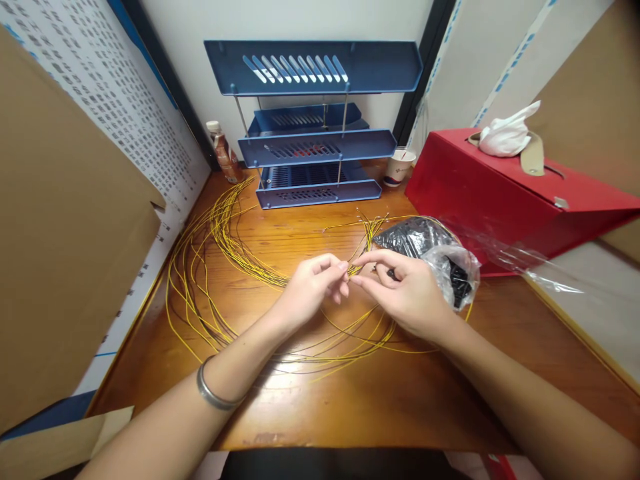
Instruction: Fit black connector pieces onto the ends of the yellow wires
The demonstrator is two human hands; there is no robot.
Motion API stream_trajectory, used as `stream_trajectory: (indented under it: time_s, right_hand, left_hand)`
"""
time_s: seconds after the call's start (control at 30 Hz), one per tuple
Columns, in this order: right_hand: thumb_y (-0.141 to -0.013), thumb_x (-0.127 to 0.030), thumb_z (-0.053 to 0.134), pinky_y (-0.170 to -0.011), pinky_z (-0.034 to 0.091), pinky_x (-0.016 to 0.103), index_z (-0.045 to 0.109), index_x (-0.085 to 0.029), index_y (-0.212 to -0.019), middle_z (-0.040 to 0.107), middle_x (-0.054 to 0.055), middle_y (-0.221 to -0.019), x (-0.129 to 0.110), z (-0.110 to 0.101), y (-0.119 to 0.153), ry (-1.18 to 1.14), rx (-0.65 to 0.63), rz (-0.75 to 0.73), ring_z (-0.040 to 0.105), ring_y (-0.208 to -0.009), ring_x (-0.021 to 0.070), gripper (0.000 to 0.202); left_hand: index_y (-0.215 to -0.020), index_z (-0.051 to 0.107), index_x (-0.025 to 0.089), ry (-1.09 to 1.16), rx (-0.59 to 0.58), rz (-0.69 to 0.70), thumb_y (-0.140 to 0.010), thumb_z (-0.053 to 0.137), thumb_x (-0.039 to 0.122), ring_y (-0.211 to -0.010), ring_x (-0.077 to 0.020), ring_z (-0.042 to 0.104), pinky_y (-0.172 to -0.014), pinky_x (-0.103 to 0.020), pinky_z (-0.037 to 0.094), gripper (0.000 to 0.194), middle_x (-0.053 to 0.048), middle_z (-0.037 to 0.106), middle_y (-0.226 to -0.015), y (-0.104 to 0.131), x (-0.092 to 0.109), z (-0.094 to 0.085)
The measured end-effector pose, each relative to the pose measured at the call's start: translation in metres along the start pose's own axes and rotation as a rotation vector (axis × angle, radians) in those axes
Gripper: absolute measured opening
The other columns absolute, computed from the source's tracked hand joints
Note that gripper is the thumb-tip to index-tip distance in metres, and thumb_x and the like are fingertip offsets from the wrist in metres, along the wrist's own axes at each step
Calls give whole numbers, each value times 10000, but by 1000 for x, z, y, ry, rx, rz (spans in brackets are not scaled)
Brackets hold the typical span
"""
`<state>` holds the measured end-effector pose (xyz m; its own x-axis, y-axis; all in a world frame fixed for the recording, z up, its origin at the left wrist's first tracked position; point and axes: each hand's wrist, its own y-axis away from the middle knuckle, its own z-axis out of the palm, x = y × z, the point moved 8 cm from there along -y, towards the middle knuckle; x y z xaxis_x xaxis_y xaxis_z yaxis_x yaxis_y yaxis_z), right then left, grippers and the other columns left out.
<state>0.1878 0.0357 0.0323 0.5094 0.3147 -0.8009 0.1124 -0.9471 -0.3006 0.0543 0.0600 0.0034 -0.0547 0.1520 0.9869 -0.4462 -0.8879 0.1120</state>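
Note:
My left hand is closed, its thumb and index finger pinching what looks like a thin wire at the middle of the desk. Meeting it fingertip to fingertip, my right hand has thumb and index finger bent together in a pinch; the small piece between them is too tiny to make out. A loose coil of yellow and dark wires curves around the left side and passes behind and below my hands. Several wire ends with small tips fan out just beyond the fingers. Beside my right hand lies a clear plastic bag of small black parts.
A blue tiered file rack stands at the back of the wooden desk, between a drink bottle and a paper cup. A red box with tissue on top occupies the right. Cardboard borders the left.

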Motion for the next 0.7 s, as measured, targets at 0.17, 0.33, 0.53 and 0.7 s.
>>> stream_trajectory:
  time_s: [0.17, 0.33, 0.53, 0.7]
  right_hand:
    - [-846, -442, 683, -520, 246, 272, 728, -174, -827, 381, -60, -537, 12, 10, -4, -294, -143, 173, 297, -518, 103, 273]
    - [-840, -564, 655, -436, 120, 267, 716, -174, -764, 354, -79, -455, 27, 25, 1, -537, -248, 394, 180, -428, 75, 403]
    - [-756, -524, 756, -475, 246, 264, 738, -156, -722, 455, -49, -488, 20, 22, 0, -518, -246, 375, 299, -464, 77, 370]
    - [-710, -530, 789, -497, 313, 259, 736, -151, -712, 480, -37, -500, 20, 17, -4, -498, -196, 340, 374, -489, 91, 383]
  left_hand:
    - [-677, 573, 142, 10, 7, 16, -847, 631, 354, -508, -82, 500, -545, -215, 398, 278, -1, 599, -593, 0, 2, 0]
    - [-661, 557, 149, 30, -8, 15, -826, 661, 375, -509, -83, 491, -543, -217, 405, 298, 10, 583, -574, 1, 3, 2]
    - [-670, 562, 147, 17, -11, 3, -817, 682, 408, -506, -81, 493, -536, -216, 400, 323, 11, 587, -571, 2, 0, 3]
    - [-683, 568, 145, 18, -16, -2, -818, 679, 404, -502, -80, 496, -532, -214, 403, 313, 12, 592, -574, 1, -2, 2]
